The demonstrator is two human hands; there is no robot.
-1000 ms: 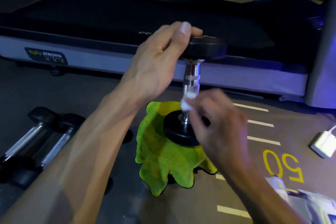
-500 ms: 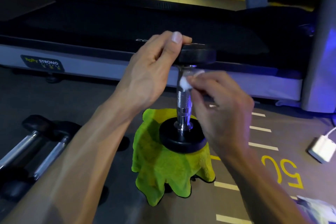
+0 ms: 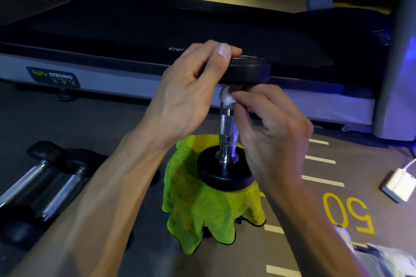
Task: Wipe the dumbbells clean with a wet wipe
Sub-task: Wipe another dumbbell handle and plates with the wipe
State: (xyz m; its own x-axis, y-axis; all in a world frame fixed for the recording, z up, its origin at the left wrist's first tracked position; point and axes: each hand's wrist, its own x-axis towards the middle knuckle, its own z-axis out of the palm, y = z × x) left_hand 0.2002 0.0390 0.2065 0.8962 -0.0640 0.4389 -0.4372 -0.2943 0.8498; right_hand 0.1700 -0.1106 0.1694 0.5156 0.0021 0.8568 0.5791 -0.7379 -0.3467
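Observation:
A dumbbell (image 3: 227, 132) with black ends and a chrome knurled handle stands upright on a green cloth (image 3: 198, 209) draped over something hidden. My left hand (image 3: 186, 94) grips its top black end. My right hand (image 3: 270, 132) pinches a small white wet wipe (image 3: 227, 98) against the very top of the handle, just under the upper end.
Two more dumbbells (image 3: 45, 184) lie on the floor at the left. A treadmill (image 3: 157, 36) runs across the back. A white charger (image 3: 399, 184) with its cable lies at the right, and a wipe packet (image 3: 382, 258) shows at the bottom right.
My right hand has slid the wipe up the chrome handle, from near the lower end to just under the upper end. My left hand kept its hold on top.

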